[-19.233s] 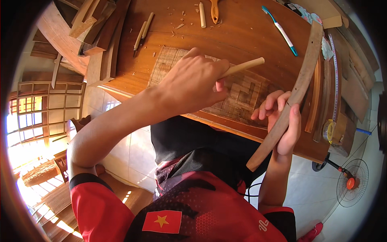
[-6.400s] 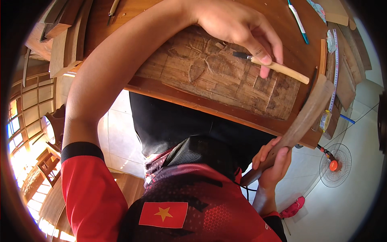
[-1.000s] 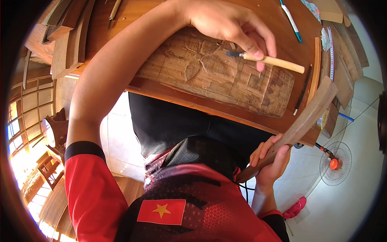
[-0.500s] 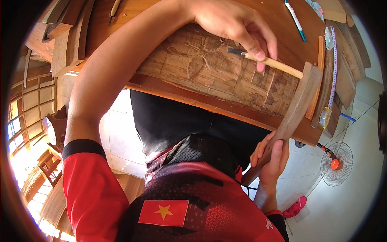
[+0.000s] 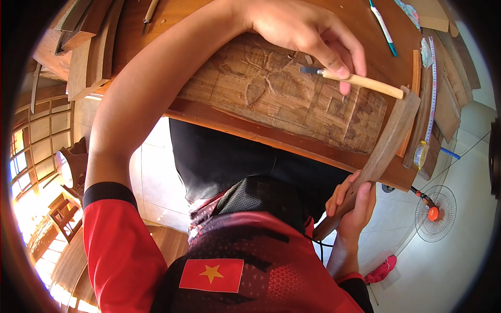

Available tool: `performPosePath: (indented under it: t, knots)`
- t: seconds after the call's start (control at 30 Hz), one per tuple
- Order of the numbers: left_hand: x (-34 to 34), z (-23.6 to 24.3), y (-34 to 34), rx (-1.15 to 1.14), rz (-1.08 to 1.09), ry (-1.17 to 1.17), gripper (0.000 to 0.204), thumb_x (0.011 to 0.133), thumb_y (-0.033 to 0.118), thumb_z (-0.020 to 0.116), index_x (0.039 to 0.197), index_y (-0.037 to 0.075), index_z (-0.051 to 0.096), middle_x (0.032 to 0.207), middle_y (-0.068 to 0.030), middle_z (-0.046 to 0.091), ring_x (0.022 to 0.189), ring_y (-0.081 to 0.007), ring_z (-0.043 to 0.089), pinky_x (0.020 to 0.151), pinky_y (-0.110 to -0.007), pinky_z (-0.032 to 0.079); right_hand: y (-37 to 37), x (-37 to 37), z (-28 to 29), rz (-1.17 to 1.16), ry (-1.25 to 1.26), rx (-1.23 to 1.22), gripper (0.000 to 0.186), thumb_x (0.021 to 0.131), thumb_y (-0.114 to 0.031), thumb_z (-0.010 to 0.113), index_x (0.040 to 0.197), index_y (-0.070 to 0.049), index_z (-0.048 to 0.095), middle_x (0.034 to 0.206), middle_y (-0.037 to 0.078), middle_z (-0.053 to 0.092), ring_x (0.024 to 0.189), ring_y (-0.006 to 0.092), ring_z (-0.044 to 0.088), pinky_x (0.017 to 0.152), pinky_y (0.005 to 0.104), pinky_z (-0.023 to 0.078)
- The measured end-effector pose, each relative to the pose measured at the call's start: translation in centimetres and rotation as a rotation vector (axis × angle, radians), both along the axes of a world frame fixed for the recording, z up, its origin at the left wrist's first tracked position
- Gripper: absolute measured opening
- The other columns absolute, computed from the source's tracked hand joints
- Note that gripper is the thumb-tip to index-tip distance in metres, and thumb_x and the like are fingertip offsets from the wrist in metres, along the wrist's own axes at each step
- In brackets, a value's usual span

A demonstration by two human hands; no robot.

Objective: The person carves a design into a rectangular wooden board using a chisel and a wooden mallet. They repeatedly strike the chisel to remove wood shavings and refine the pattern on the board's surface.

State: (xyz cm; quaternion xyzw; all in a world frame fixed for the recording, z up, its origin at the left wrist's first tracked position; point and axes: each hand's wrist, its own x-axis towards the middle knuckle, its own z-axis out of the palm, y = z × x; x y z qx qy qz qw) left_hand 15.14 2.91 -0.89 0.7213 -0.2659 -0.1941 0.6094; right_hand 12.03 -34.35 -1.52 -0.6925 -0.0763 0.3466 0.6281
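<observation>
My left hand (image 5: 308, 39) reaches over the table and pinches a wood carving chisel (image 5: 374, 85) by its pale round handle. The dark metal blade points left, above a brown wooden board (image 5: 261, 91) carved with a leafy flower design and some straight lines. In my right hand (image 5: 357, 211), at the table's near right side, is a long squared wooden stick (image 5: 383, 148), gripped toward its lower end. Its upper end appears right at the butt of the chisel handle; whether the two touch I cannot tell.
A green-and-white marker (image 5: 383, 28) and another wooden-handled tool (image 5: 150, 14) lie on the table (image 5: 404, 180). At the right edge are a tape measure (image 5: 420, 154) and wood strips. Stacked boards (image 5: 91, 65) stand at the left. A fan (image 5: 434, 213) is beyond the table.
The chisel and my left fingers have shifted slightly right, and the handle lies a little flatter. The stick's upper end has moved slightly right and down in the picture.
</observation>
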Motion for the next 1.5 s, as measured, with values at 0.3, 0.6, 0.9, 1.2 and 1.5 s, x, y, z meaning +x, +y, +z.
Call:
performPosePath:
  t: [0.3,0.6,0.9,1.2,1.5]
  knots:
    - [0.3,-1.0,-0.9,0.000,0.030,-0.017,0.033,0.104,0.030,0.061,0.130,0.012,0.067,0.113,-0.0018,0.074,0.103,-0.0167,0.065,0.095,-0.038,0.049,-0.2,-0.4,-0.2,0.005,-0.063,0.073,0.041,0.108,-0.045,0.044,0.115,-0.004,0.046,0.068,0.010,0.049,0.046,0.0161,0.047,0.044,0.0295,0.043]
    - [0.2,-0.4,-1.2,-0.009,0.022,0.010,0.033,0.104,0.029,0.061,0.129,0.010,0.068,0.113,-0.0026,0.074,0.104,-0.0172,0.065,0.095,-0.037,0.049,0.0,-0.5,-0.3,-0.037,-0.057,0.051,0.042,0.107,-0.044,0.044,0.114,-0.003,0.047,0.068,0.009,0.049,0.046,0.0158,0.046,0.044,0.0292,0.043]
    - [0.1,-0.4,-0.5,-0.018,-0.018,-0.036,0.034,0.103,0.029,0.062,0.129,0.008,0.067,0.112,-0.0030,0.074,0.102,-0.0176,0.064,0.094,-0.035,0.048,0.3,-0.5,0.1,-0.009,-0.058,0.005,0.040,0.108,-0.044,0.045,0.112,-0.004,0.046,0.067,0.008,0.049,0.045,0.0139,0.045,0.044,0.0276,0.042]
    - [0.1,-0.6,-0.5,-0.044,-0.028,-0.028,0.032,0.103,0.028,0.061,0.128,0.008,0.068,0.111,-0.0023,0.074,0.100,-0.0165,0.064,0.093,-0.035,0.048,0.2,-0.6,0.1,-0.012,-0.051,-0.014,0.038,0.108,-0.042,0.046,0.112,-0.004,0.047,0.066,0.008,0.049,0.045,0.0137,0.045,0.044,0.0273,0.042]
    - [0.2,-0.7,-0.6,0.059,-0.028,-0.005,0.031,0.103,0.025,0.060,0.126,0.007,0.069,0.111,-0.0023,0.074,0.097,-0.0160,0.063,0.091,-0.034,0.048,0.7,-0.5,0.1,0.010,-0.082,-0.037,0.039,0.108,-0.043,0.044,0.111,-0.004,0.047,0.066,0.008,0.048,0.045,0.0137,0.044,0.044,0.0274,0.042]
